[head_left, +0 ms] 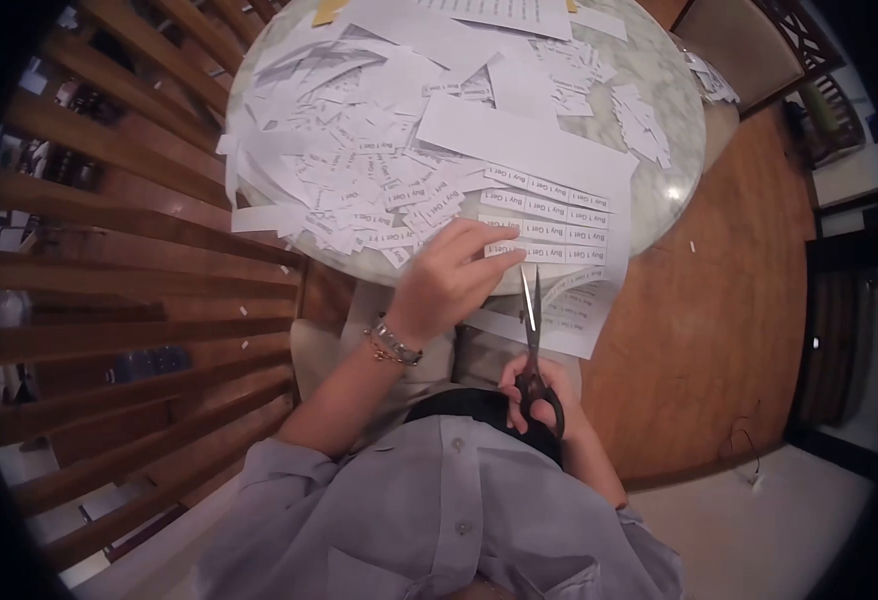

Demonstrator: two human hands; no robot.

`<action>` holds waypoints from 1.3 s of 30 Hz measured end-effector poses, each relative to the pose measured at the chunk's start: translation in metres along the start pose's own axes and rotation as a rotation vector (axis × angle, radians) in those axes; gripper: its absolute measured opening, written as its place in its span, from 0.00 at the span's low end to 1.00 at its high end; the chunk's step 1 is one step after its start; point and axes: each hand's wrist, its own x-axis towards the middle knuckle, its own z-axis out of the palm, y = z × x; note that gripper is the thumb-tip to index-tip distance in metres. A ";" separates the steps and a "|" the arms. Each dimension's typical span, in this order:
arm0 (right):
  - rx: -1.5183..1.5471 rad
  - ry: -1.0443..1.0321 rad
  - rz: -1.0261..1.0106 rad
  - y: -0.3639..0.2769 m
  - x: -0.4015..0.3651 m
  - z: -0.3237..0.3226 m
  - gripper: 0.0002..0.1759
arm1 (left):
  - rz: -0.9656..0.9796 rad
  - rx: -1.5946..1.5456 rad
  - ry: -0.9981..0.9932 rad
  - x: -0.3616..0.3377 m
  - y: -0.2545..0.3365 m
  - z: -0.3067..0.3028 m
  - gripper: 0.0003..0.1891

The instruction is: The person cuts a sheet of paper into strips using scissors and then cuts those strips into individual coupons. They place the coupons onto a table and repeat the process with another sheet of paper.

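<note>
In my right hand (551, 385) is a pair of scissors (531, 330), the fingers in its dark handles. The blades point away from me, a little apart, with their tips at the lower edge of a printed paper strip (559, 254). My left hand (451, 275), a bracelet at its wrist, has its thumb and fingers closed on the left end of that strip. The strip belongs to a white sheet (614, 230) slit into several rows reading "Buy 1 Get 1". Part of the sheet (584, 335) curls down over the table's near edge.
A round marble table (674, 110) holds a large heap of cut paper slips (359, 180) at left. More slips (641, 125) lie at right, and whole sheets (399, 35) at the back. Wooden slats (139, 275) stand left; a chair (739, 50) is back right.
</note>
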 end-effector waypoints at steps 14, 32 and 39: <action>-0.038 0.085 -0.034 -0.003 0.022 0.007 0.34 | -0.038 -0.171 -0.068 -0.004 -0.005 -0.010 0.12; -0.058 0.140 -0.027 -0.009 0.029 0.006 0.34 | -0.068 -0.176 -0.077 -0.008 -0.008 -0.008 0.11; -0.093 0.150 -0.030 -0.010 0.029 0.005 0.31 | -0.077 -0.167 -0.078 -0.009 -0.009 -0.007 0.12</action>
